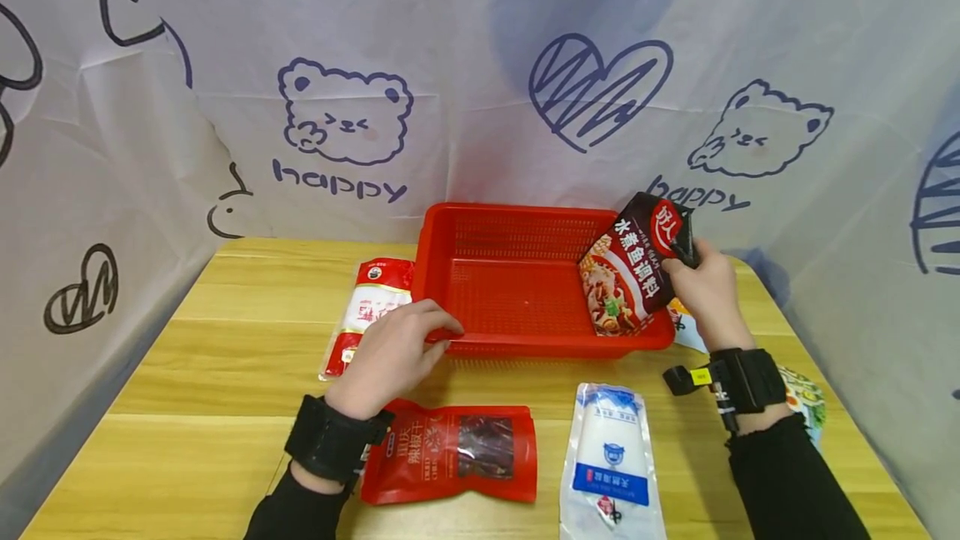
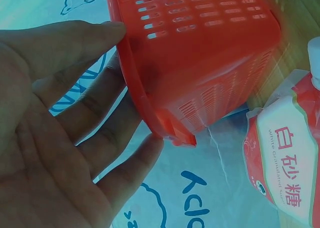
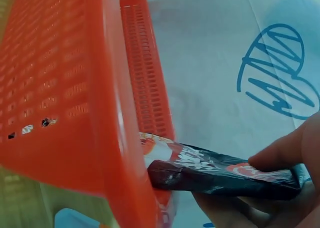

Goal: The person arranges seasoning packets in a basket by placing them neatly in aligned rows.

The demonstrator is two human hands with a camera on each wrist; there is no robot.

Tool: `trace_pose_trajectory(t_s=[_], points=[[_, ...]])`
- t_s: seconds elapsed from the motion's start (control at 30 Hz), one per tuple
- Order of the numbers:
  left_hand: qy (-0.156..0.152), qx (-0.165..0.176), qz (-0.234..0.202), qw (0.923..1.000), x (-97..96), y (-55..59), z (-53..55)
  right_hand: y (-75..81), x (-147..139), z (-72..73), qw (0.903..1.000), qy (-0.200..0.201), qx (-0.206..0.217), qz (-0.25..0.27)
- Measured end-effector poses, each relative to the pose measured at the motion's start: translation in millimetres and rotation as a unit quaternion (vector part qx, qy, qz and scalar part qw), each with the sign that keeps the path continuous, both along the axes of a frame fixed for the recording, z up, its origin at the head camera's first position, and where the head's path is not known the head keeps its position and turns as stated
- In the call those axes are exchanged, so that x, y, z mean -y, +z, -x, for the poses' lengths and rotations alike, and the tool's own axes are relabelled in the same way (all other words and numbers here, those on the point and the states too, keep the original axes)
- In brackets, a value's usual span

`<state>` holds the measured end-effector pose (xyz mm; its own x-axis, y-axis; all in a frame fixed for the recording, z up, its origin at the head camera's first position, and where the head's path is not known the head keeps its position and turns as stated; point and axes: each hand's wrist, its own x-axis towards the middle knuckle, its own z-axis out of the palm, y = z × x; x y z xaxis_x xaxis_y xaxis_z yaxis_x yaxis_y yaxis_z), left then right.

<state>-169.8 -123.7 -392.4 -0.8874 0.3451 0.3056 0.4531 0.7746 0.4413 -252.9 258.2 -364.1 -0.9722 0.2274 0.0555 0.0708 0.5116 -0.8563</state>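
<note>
A red perforated plastic basket (image 1: 517,348) stands at the back of the table. My left hand (image 1: 397,348) holds its front left corner, the thumb on one side of the rim and the fingers on the other in the left wrist view. My right hand (image 1: 705,282) grips a black and red seasoning packet (image 1: 630,273) by its upper end, thumb on the printed face. The packet leans at a slant, its lower end inside the basket's right end. In the right wrist view, the packet (image 3: 220,170) passes over the basket rim (image 3: 117,113).
Left of the basket lies a bag of white granulated sugar (image 1: 371,302). In front are a red dried chili bag (image 1: 450,452) and a blue and white salt bag (image 1: 611,457). A green patterned package (image 1: 806,398) lies beyond my right wrist. A printed cloth (image 1: 480,107) hangs behind the table.
</note>
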Motion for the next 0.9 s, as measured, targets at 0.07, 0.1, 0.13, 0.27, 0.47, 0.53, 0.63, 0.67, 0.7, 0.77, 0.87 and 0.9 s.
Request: trace_pose_trajectory(t_s=[0.07, 0.1, 0.13, 0.27, 0.47, 0.53, 0.63, 0.67, 0.7, 0.77, 0.87, 0.9], points=[[0.000, 0.001, -0.001, 1.0000, 0.5, 0.0, -0.3, 1.7, 1, -2.5, 0.9999, 0.003, -0.010, -0.005], [0.000, 0.002, -0.001, 1.0000, 0.6, 0.0, -0.5, 3.2, 2, -4.7, 0.9998, 0.004, -0.019, -0.011], [0.001, 0.003, -0.001, 1.0000, 0.9, 0.1, -0.8, 4.7, 3, -7.0, 0.9993, 0.005, -0.030, -0.020], [0.002, 0.007, -0.004, 1.0000, 1.4, 0.0, -1.2, 12.3, 11, -20.1, 0.9923, 0.008, -0.107, -0.061], [0.004, 0.008, -0.004, 1.0000, 1.0, -0.3, -0.7, 20.1, 32, -41.1, 0.9574, 0.040, -0.257, -0.125], [0.004, 0.009, -0.003, 0.9999, 0.8, -0.4, -0.6, 19.4, 40, -46.7, 0.9434, 0.064, -0.296, -0.136], [0.004, 0.011, -0.004, 0.9999, 0.4, -0.4, -0.4, 14.2, 52, -54.9, 0.9299, 0.108, -0.324, -0.136], [0.004, 0.012, -0.004, 0.9999, 0.3, -0.3, -0.4, 11.4, 56, -57.3, 0.9262, 0.123, -0.330, -0.135], [0.004, 0.013, -0.005, 0.9999, 0.2, -0.2, -0.4, 8.4, 61, -59.9, 0.9222, 0.139, -0.335, -0.134], [0.005, 0.014, -0.005, 0.9999, 0.1, 0.0, -0.4, 1.6, 70, -64.6, 0.9169, 0.170, -0.335, -0.134], [0.004, 0.013, -0.005, 0.9999, 0.1, 0.4, -0.3, -9.3, 84, -70.8, 0.9114, 0.216, -0.323, -0.136], [0.004, 0.012, -0.004, 0.9999, 0.1, 0.5, -0.3, -13.2, 88, -72.3, 0.9098, 0.231, -0.316, -0.136]])
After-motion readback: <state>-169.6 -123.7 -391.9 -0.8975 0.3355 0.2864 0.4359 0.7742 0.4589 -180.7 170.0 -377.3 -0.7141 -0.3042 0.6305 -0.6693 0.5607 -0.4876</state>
